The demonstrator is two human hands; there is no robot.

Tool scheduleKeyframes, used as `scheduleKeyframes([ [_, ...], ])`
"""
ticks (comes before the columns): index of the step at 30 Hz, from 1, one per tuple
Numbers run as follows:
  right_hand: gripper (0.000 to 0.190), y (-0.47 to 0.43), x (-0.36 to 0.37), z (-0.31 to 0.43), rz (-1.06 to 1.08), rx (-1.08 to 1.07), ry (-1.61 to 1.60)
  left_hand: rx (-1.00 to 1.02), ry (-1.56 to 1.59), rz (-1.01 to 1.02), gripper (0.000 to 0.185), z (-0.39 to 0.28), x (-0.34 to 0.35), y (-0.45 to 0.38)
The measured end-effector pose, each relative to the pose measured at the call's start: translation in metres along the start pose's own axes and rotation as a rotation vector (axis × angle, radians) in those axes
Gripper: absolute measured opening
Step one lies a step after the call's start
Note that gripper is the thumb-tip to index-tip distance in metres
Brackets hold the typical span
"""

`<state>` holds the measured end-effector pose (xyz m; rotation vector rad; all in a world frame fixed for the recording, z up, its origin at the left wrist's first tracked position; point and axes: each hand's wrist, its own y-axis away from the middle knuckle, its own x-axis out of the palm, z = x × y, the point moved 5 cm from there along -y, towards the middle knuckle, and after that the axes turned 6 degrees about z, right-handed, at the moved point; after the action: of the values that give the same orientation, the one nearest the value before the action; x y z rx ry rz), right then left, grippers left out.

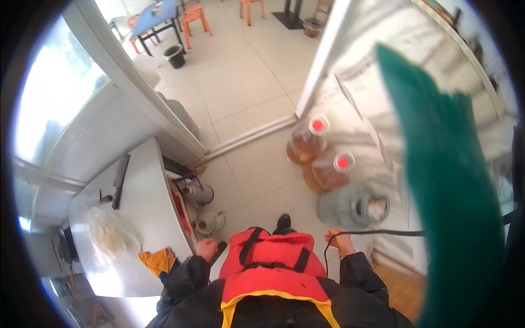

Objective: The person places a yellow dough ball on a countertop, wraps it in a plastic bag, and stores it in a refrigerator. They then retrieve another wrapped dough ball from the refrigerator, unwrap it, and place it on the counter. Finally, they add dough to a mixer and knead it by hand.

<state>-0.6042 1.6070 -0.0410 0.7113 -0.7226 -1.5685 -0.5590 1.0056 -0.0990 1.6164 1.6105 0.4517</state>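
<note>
My left hand (206, 248) is curled at my left side, near the white table's edge. It is around a dark bar-like object (218, 252), whose kind I cannot tell. My right hand (341, 242) is at my right side with its palm partly turned up and fingers bent. A black cord (377, 233) crosses over its fingers and hangs down beside my apron; whether the hand grips it is unclear. I wear a red apron (270, 256) with black straps and yellow trim over dark sleeves. One black shoe (284, 222) shows below.
A white table (143, 221) bears a plastic bag (112, 233), an orange cloth (158, 261) and a dark bar (120, 180). Gas cylinders (211, 222) stand beneath. Large jugs (324, 172) line the right floor. A blurred green sheet (451, 184) hangs close. Ahead lies a doorway sill (254, 135).
</note>
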Motion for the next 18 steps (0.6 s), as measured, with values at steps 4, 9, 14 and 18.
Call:
scheduleKeyframes([
  [4,0.026,-0.097,0.041,0.143,0.204,-0.046,0.133,-0.196,0.443,-0.132,0.028,0.007,0.010,-0.006],
  [9,0.025,-0.216,0.136,0.295,0.381,-0.113,0.196,-0.487,0.338,-0.077,0.027,0.011,0.026,-0.062],
  [14,0.027,-0.297,0.202,0.415,0.395,-0.091,0.218,-0.294,0.643,0.355,0.026,-0.077,0.003,-0.189],
  [18,0.029,-0.349,0.229,0.520,0.415,-0.139,0.239,-0.132,-0.057,-0.062,0.028,-0.245,-0.070,-0.294],
])
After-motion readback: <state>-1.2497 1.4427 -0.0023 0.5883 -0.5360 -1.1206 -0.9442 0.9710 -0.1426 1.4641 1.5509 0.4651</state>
